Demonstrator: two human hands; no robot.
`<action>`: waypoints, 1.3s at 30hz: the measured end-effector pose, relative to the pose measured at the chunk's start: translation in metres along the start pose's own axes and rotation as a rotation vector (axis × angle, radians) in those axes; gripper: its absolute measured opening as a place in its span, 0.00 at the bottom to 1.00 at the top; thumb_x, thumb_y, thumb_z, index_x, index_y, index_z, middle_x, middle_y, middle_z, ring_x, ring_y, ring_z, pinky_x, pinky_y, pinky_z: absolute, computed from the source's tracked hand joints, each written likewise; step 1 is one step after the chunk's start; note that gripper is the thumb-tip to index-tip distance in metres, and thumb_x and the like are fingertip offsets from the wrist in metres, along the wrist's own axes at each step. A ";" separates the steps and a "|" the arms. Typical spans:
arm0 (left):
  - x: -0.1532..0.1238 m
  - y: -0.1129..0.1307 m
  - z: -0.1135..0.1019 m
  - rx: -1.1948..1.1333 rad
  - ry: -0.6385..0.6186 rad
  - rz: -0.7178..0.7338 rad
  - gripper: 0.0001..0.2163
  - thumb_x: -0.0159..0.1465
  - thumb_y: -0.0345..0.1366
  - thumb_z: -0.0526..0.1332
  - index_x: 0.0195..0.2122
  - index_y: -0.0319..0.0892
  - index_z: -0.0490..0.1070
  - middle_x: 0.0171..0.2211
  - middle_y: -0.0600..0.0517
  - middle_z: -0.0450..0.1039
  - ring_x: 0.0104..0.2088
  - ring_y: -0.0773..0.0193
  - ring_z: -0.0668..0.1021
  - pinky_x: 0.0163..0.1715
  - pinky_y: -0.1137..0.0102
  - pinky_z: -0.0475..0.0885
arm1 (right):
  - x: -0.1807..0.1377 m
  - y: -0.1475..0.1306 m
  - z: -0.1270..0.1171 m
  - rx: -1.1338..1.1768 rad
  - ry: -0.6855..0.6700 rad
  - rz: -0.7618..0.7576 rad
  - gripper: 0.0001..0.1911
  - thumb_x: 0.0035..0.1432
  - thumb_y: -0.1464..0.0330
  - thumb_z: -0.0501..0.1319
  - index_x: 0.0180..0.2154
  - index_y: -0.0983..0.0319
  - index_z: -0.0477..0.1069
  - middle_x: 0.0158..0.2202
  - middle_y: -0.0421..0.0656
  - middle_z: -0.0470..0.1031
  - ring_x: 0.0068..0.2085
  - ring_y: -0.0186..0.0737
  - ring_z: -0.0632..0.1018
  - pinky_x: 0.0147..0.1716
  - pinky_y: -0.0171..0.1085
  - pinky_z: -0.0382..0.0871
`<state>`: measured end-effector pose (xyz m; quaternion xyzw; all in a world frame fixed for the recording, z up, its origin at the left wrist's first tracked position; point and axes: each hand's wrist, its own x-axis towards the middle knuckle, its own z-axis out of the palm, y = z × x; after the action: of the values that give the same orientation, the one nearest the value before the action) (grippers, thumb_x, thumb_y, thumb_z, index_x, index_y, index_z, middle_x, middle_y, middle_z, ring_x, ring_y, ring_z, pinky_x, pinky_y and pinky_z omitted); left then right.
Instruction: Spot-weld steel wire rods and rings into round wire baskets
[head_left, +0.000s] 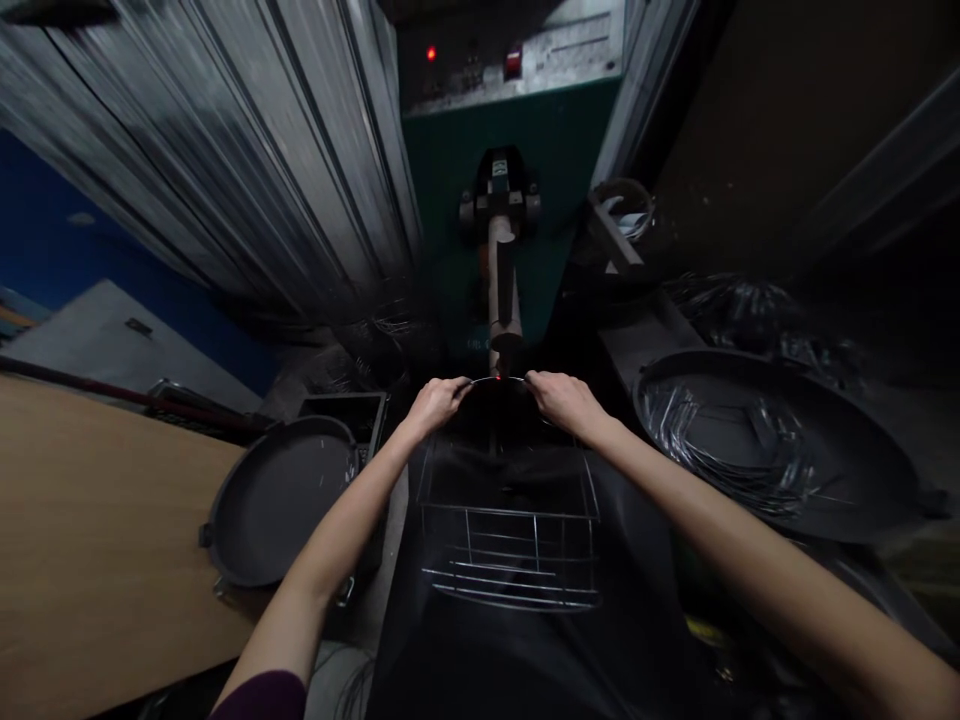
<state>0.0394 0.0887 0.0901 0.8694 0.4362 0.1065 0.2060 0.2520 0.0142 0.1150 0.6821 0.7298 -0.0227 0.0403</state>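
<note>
By the left hand [437, 405] and the right hand [566, 402], a thin curved wire [484, 379] is gripped, one end of the visible arc in each; the hands are held apart, with the wire stretched between them. In the middle of this arc a small red spot [498, 377] can be seen, so it may be judged that one joint is being heated now. Below the hands, a wire frame [536, 540] is seen over a dark surface. Many of its bars appear already joined, but whether the held wire belongs to it cannot be told with certainty. How many joints are left is not shown.

Just beyond the hands, the space is limited by the rod [504, 270] of a green machine [577, 140]. To the left of the left hand, a round tray [270, 500] is placed near the forearm. To the right of the right hand, loose wires [690, 440] are kept, apparently unused, in a larger tray [862, 475]. Farther beyond the left hand, ribbed metal sheeting [322, 120] is seen.
</note>
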 end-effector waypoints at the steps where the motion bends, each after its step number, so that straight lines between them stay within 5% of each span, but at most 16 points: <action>1: 0.000 -0.001 0.000 -0.004 -0.002 0.000 0.15 0.67 0.39 0.51 0.48 0.44 0.73 0.40 0.48 0.79 0.38 0.61 0.79 0.38 0.73 0.69 | 0.001 0.000 0.000 0.009 0.000 0.001 0.16 0.68 0.67 0.43 0.46 0.62 0.66 0.41 0.48 0.76 0.38 0.41 0.77 0.27 0.34 0.59; 7: 0.003 -0.004 0.000 0.009 0.005 0.003 0.15 0.68 0.40 0.51 0.47 0.44 0.74 0.40 0.48 0.79 0.39 0.61 0.79 0.39 0.73 0.69 | 0.000 0.003 -0.002 0.145 -0.002 0.026 0.18 0.68 0.62 0.43 0.45 0.60 0.68 0.42 0.48 0.76 0.40 0.42 0.76 0.31 0.34 0.62; 13: 0.001 -0.002 0.008 0.112 0.026 -0.004 0.15 0.68 0.41 0.50 0.49 0.44 0.72 0.38 0.47 0.79 0.38 0.60 0.80 0.38 0.72 0.69 | -0.020 0.027 0.003 0.418 -0.184 0.062 0.21 0.68 0.60 0.42 0.38 0.63 0.70 0.33 0.47 0.76 0.36 0.42 0.77 0.36 0.34 0.64; 17: 0.000 0.005 0.008 0.100 0.066 -0.034 0.15 0.68 0.40 0.50 0.49 0.44 0.72 0.39 0.46 0.79 0.39 0.58 0.80 0.39 0.70 0.70 | -0.026 0.034 0.014 0.557 -0.234 0.075 0.19 0.67 0.61 0.43 0.37 0.62 0.69 0.36 0.47 0.76 0.40 0.42 0.77 0.40 0.35 0.64; 21: -0.024 -0.001 -0.002 -0.248 0.098 -0.023 0.15 0.67 0.40 0.51 0.50 0.44 0.72 0.43 0.49 0.77 0.43 0.62 0.78 0.45 0.71 0.69 | -0.037 0.027 0.025 0.634 -0.157 0.061 0.17 0.66 0.61 0.44 0.36 0.61 0.68 0.35 0.44 0.76 0.38 0.42 0.76 0.40 0.37 0.66; 24: -0.076 -0.015 0.006 -0.596 0.188 -0.180 0.18 0.67 0.45 0.49 0.48 0.43 0.73 0.36 0.51 0.78 0.40 0.64 0.78 0.45 0.71 0.70 | -0.053 0.027 0.030 0.683 -0.016 0.075 0.17 0.65 0.60 0.44 0.37 0.59 0.68 0.33 0.43 0.75 0.37 0.42 0.76 0.39 0.38 0.66; 26: -0.120 -0.024 0.028 -0.778 0.264 -0.404 0.20 0.65 0.50 0.49 0.41 0.42 0.75 0.29 0.51 0.77 0.37 0.63 0.78 0.42 0.70 0.71 | -0.065 0.031 0.032 0.720 0.046 0.124 0.17 0.65 0.60 0.44 0.37 0.59 0.68 0.33 0.44 0.75 0.38 0.43 0.75 0.40 0.38 0.67; 30: -0.181 -0.024 0.087 -1.270 -0.021 -0.791 0.26 0.60 0.59 0.51 0.30 0.39 0.74 0.26 0.47 0.75 0.30 0.59 0.79 0.35 0.67 0.74 | -0.083 0.042 0.038 0.811 0.144 0.212 0.16 0.64 0.60 0.45 0.39 0.60 0.66 0.36 0.45 0.74 0.40 0.43 0.75 0.42 0.38 0.66; 33: -0.178 -0.006 0.108 -1.616 -0.039 -0.822 0.27 0.64 0.57 0.47 0.37 0.40 0.75 0.34 0.44 0.77 0.38 0.58 0.80 0.41 0.66 0.74 | -0.092 0.047 0.047 0.870 0.224 0.262 0.15 0.63 0.58 0.45 0.38 0.59 0.65 0.36 0.45 0.73 0.39 0.43 0.74 0.41 0.38 0.67; 37: -0.145 0.017 0.106 -1.775 0.272 -0.889 0.17 0.67 0.48 0.49 0.36 0.45 0.73 0.33 0.50 0.78 0.37 0.63 0.80 0.41 0.69 0.75 | -0.106 0.046 0.057 0.950 0.301 0.268 0.15 0.63 0.57 0.45 0.36 0.58 0.64 0.31 0.43 0.71 0.34 0.41 0.73 0.38 0.37 0.67; 39: -0.134 0.026 0.106 -1.877 0.334 -0.941 0.15 0.68 0.43 0.50 0.32 0.45 0.72 0.33 0.51 0.78 0.36 0.65 0.80 0.39 0.70 0.75 | -0.110 0.042 0.059 0.967 0.332 0.291 0.15 0.63 0.57 0.45 0.35 0.58 0.64 0.30 0.42 0.70 0.33 0.41 0.72 0.36 0.37 0.67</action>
<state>0.0165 -0.0607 0.0065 0.0807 0.4945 0.4278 0.7523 0.3025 -0.0973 0.0670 0.7114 0.5303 -0.2428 -0.3921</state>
